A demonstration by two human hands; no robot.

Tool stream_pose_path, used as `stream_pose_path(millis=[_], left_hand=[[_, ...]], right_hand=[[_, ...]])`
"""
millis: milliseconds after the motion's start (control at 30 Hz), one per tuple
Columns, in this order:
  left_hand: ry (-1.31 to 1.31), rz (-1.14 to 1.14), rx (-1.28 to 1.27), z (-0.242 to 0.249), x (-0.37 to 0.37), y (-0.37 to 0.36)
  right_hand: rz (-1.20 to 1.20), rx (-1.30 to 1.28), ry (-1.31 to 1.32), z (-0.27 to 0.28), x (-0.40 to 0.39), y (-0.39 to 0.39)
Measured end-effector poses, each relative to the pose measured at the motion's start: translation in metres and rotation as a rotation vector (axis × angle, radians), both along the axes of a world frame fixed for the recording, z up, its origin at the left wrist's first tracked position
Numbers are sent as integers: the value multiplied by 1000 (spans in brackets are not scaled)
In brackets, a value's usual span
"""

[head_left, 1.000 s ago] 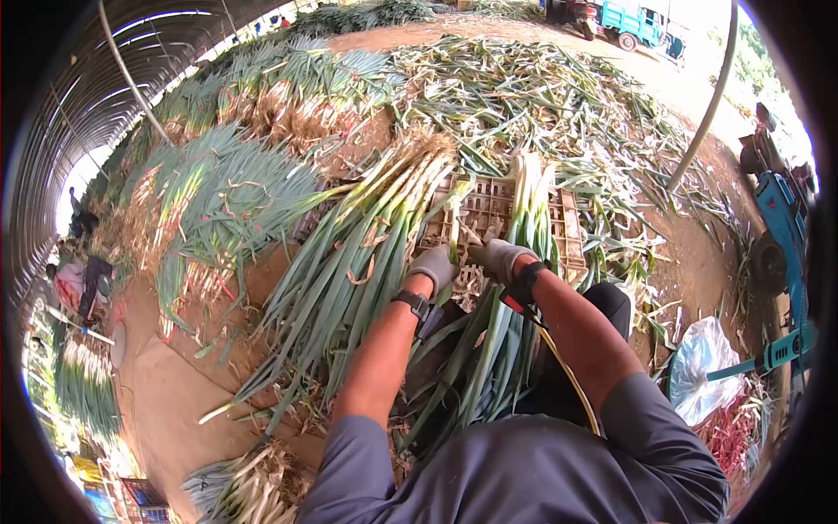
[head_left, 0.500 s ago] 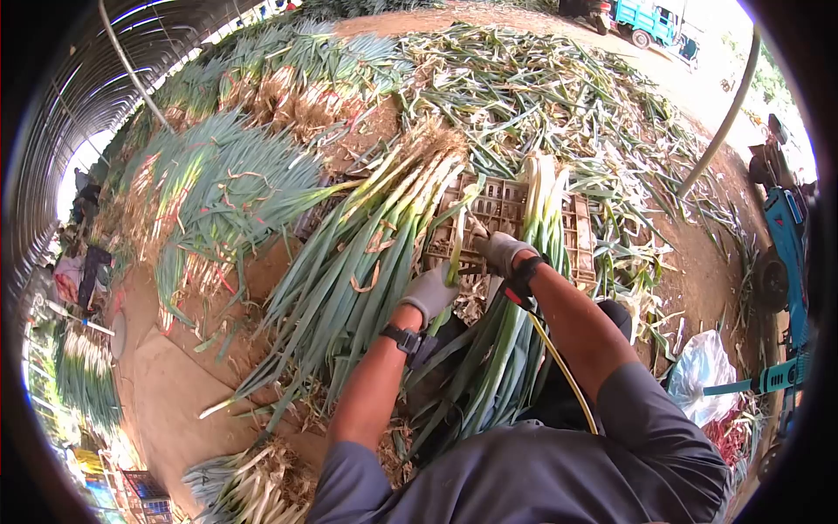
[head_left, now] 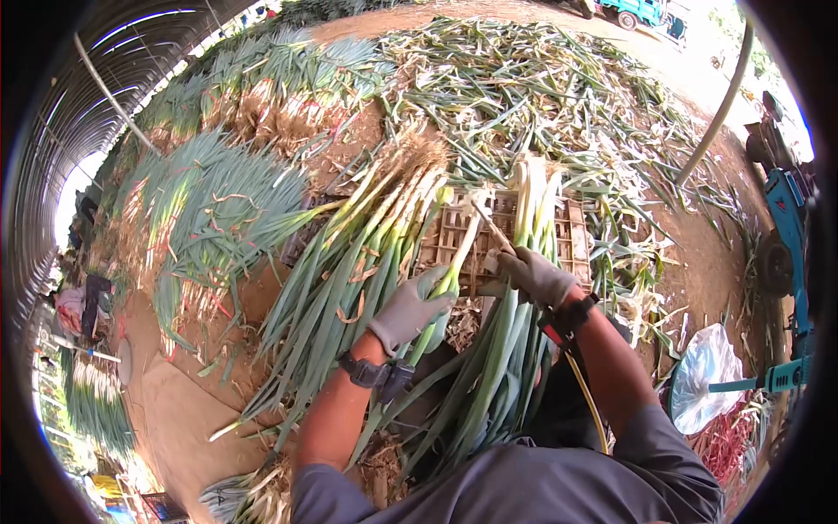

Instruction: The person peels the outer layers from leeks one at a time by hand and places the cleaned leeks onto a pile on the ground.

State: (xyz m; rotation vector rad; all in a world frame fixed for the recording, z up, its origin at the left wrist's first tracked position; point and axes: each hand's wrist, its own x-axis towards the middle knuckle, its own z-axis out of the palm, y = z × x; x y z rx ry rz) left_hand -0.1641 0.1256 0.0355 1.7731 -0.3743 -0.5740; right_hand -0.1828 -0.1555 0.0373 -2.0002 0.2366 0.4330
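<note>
My left hand (head_left: 412, 308), in a grey glove, is closed round the green part of a single leek (head_left: 463, 249), whose white end points up over the crate. In my gloved right hand (head_left: 536, 275) is a thin rod-like tool (head_left: 494, 227), its tip close to the leek's white end. A yellow hose (head_left: 587, 393) runs down from near my right wrist. Pale-stemmed leeks (head_left: 531, 201) lie across the brown plastic crate (head_left: 572, 236), just beyond my right hand. Left of the crate rests a pile of leeks with roots (head_left: 371, 227).
Loose leaves (head_left: 524, 96) cover the ground ahead. Tied leek bundles (head_left: 205, 205) lie at the left, beside a brown sheet (head_left: 179, 419). A clear plastic bag (head_left: 701, 375) and blue machinery (head_left: 790, 253) are at the right, near a slanted pole (head_left: 720, 113).
My left hand has moved left and slightly down, and the leek's white end now shows above it. My right hand has shifted right and down, with the rod-like tool now plainly visible.
</note>
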Motion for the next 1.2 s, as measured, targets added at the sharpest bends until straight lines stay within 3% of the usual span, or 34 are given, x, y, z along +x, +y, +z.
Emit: stream_pose_path(millis=[167,200,300,367,467,567,667,700,800,967,1000,1033,1133,1167,1200], left_hand=[[-165,-80,263,25,13,-42],[-168,-84,343,31,12,-51],[-106,-103,316,-28,24,-65],[-77,-101,366,-68,22,-70],[-226,-89,395,-79,3,-71],[-195,-103,532,-70,-1,-73],[-190,-96,600,-61,-1,-77],[-189,-95,616,-60,-2,-78],[-188,-134,579,-71,5,-75],[-80,9,49,-79,17,-67],[-34,39,-55,-69,21,-67],[-111,-12,3,-55,31,-67],[78,-44,-147,20,36,-81],[-66,-12,-115,5,48,-89],[11,-10,-178,28,48,-102]], right_hand=[[-310,82,-13,-6,-24,-30],[-277,92,16,-8,-25,-37],[-137,-12,63,-18,-26,-42],[-26,-239,75,-16,-11,-44],[53,-441,125,-12,19,-34],[107,-623,64,-24,40,-30],[195,-596,-46,-11,43,-28],[30,-557,81,-16,52,-21],[119,-523,22,-22,48,-27],[21,-344,169,-27,42,-52],[-8,-237,144,-29,34,-58],[-31,-132,114,-31,25,-63],[2,46,186,-7,1,-79],[28,81,233,0,-5,-84],[-9,269,100,-4,-16,-90]])
